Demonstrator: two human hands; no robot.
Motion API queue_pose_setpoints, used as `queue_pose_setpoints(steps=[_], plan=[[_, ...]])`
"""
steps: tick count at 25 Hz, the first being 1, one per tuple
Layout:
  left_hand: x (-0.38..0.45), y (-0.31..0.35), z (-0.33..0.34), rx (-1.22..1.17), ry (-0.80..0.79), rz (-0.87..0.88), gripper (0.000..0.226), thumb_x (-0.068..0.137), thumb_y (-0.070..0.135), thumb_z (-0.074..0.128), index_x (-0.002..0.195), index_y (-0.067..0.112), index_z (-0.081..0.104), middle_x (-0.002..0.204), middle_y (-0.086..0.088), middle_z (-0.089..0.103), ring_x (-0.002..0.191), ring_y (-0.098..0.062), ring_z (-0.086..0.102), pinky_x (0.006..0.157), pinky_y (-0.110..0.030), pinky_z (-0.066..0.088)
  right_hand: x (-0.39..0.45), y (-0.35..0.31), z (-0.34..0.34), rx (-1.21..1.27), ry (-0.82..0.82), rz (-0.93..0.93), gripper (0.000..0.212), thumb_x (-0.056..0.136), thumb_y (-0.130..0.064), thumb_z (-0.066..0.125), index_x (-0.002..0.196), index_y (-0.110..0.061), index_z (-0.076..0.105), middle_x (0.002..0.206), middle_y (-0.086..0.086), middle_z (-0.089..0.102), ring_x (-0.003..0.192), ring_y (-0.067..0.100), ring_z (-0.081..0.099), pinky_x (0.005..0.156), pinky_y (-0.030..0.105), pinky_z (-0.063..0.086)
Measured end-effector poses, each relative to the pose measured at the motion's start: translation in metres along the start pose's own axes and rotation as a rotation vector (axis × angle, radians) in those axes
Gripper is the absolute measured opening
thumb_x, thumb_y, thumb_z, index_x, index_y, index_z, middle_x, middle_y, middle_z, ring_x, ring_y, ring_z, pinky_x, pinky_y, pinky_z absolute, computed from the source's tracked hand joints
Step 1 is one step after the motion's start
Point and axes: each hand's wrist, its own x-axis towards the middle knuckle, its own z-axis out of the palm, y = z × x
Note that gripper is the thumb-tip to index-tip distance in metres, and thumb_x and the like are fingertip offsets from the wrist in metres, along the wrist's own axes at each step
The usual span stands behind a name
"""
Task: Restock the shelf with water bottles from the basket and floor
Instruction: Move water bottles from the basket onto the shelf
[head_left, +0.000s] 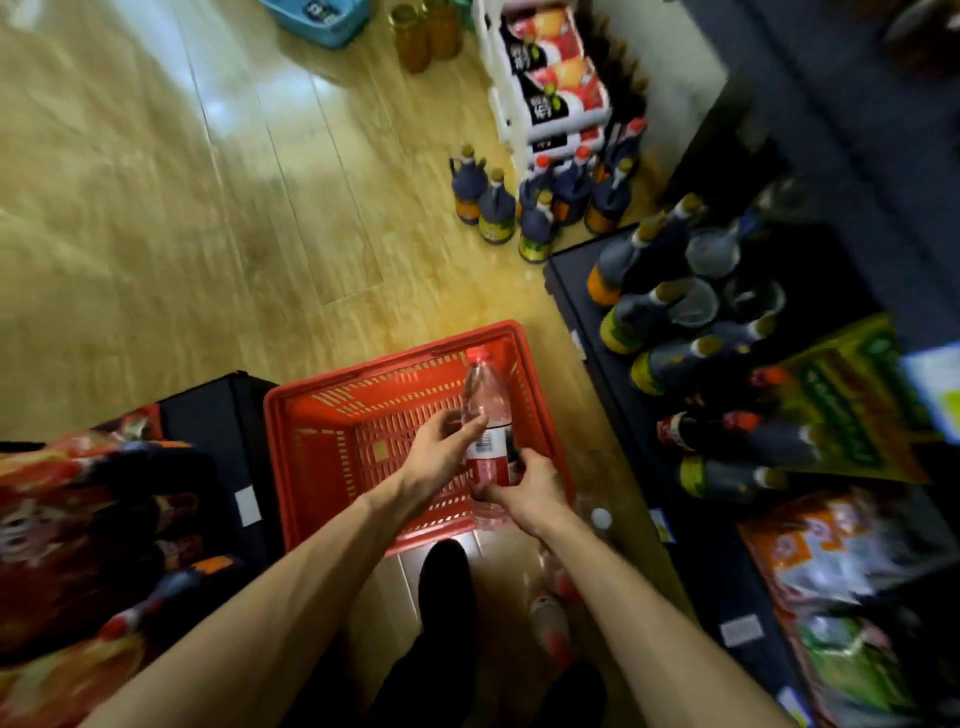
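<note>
A clear water bottle (485, 410) with a red cap and a red label is held over the right side of the red plastic basket (332, 415), cap pointing away from me. My right hand (530, 486) grips its lower end. My left hand (447, 449) touches the bottle's middle from the left, fingers loosely around it. The basket stands on the wooden floor and looks empty otherwise. More water bottles (550, 618) lie blurred on the floor under my right forearm, one with a white cap (601, 518). The dark shelf (571, 291) runs along the right.
Dark sauce bottles (670, 312) fill the right shelf, with snack bags (852, 582) below them. Several more dark bottles (535, 208) stand on the floor ahead, beside a white rack (498, 104). A black shelf with red packages (78, 519) is at left. My dark shoe (447, 577) is behind the basket.
</note>
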Motion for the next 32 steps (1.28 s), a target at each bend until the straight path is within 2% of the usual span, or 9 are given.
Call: queue_pose_setpoints(steps=[2, 7, 10, 12, 17, 21, 24, 28, 32], plan=[[-0.048, 0.035, 0.006, -0.001, 0.001, 0.009, 0.037, 0.097, 0.030, 0.070, 0.124, 0.009, 0.059, 0.117, -0.010, 0.070, 0.100, -0.020, 0.070, 0.073, -0.029, 0.060, -0.047, -0.020, -0.025, 0.007, 0.012, -0.021, 0.057, 0.068, -0.016, 0.093, 0.120, -0.017, 0.068, 0.106, 0.002, 0.077, 0.096, 0.017, 0.072, 0.093, 0.038, 0.058], [-0.170, 0.139, 0.024, 0.029, -0.008, 0.142, 0.037, 0.091, 0.022, 0.078, 0.118, 0.000, 0.066, 0.109, -0.014, 0.074, 0.098, -0.026, 0.073, 0.084, -0.043, 0.062, -0.173, -0.086, -0.087, 0.055, 0.116, -0.083, 0.049, 0.062, -0.016, 0.094, 0.099, -0.028, 0.064, 0.094, -0.005, 0.076, 0.092, 0.017, 0.074, 0.090, 0.038, 0.060], [-0.239, 0.214, 0.030, 0.031, -0.064, 0.282, 0.026, 0.091, 0.010, 0.077, 0.110, -0.004, 0.069, 0.090, -0.004, 0.074, 0.076, -0.009, 0.071, 0.063, -0.022, 0.057, -0.242, -0.142, -0.126, 0.081, 0.133, -0.160, 0.046, 0.068, -0.006, 0.092, 0.100, -0.023, 0.063, 0.093, -0.004, 0.074, 0.088, 0.015, 0.074, 0.076, 0.020, 0.057], [-0.283, 0.260, 0.033, 0.062, -0.102, 0.338, 0.026, 0.092, 0.011, 0.076, 0.112, -0.004, 0.071, 0.093, -0.006, 0.075, 0.073, -0.007, 0.069, 0.062, -0.016, 0.054, -0.285, -0.174, -0.153, 0.084, 0.133, -0.210, 0.041, 0.070, -0.005, 0.091, 0.096, -0.022, 0.063, 0.096, -0.001, 0.074, 0.084, 0.011, 0.072, 0.074, 0.017, 0.056], [-0.381, 0.357, 0.039, 0.086, -0.138, 0.429, 0.031, 0.096, 0.027, 0.072, 0.120, 0.007, 0.070, 0.114, -0.011, 0.076, 0.090, -0.015, 0.071, 0.064, -0.020, 0.058, -0.367, -0.254, -0.203, 0.091, 0.170, -0.322, 0.062, 0.062, -0.016, 0.097, 0.116, -0.015, 0.067, 0.106, 0.002, 0.078, 0.096, 0.016, 0.075, 0.095, 0.042, 0.060], [-0.439, 0.409, 0.047, 0.095, -0.144, 0.543, 0.034, 0.097, 0.026, 0.070, 0.122, 0.003, 0.069, 0.114, -0.016, 0.076, 0.083, -0.017, 0.072, 0.061, -0.021, 0.059, -0.420, -0.296, -0.230, 0.114, 0.224, -0.424, 0.049, 0.067, -0.013, 0.095, 0.106, -0.021, 0.066, 0.103, -0.001, 0.077, 0.098, 0.016, 0.074, 0.096, 0.038, 0.059], [-0.469, 0.438, 0.055, 0.111, -0.145, 0.619, 0.029, 0.098, 0.026, 0.069, 0.120, 0.008, 0.069, 0.108, -0.010, 0.076, 0.079, -0.010, 0.072, 0.059, -0.019, 0.058, -0.446, -0.318, -0.247, 0.103, 0.293, -0.496, 0.047, 0.062, -0.024, 0.097, 0.098, -0.027, 0.067, 0.101, -0.003, 0.078, 0.095, 0.014, 0.075, 0.094, 0.040, 0.060], [-0.505, 0.474, 0.070, 0.139, -0.151, 0.741, 0.024, 0.096, 0.028, 0.072, 0.112, 0.011, 0.073, 0.102, -0.006, 0.077, 0.086, -0.013, 0.071, 0.068, -0.023, 0.058, -0.485, -0.342, -0.274, 0.130, 0.345, -0.560, 0.056, 0.063, -0.020, 0.096, 0.113, -0.016, 0.070, 0.103, 0.002, 0.078, 0.095, 0.017, 0.075, 0.095, 0.042, 0.059], [-0.542, 0.513, 0.092, 0.121, -0.117, 0.896, 0.015, 0.092, 0.029, 0.077, 0.097, 0.016, 0.076, 0.092, -0.001, 0.077, 0.085, -0.014, 0.071, 0.080, -0.033, 0.060, -0.529, -0.361, -0.309, 0.135, 0.436, -0.676, 0.047, 0.061, -0.027, 0.097, 0.100, -0.023, 0.072, 0.097, -0.001, 0.079, 0.092, 0.015, 0.076, 0.092, 0.042, 0.060]])
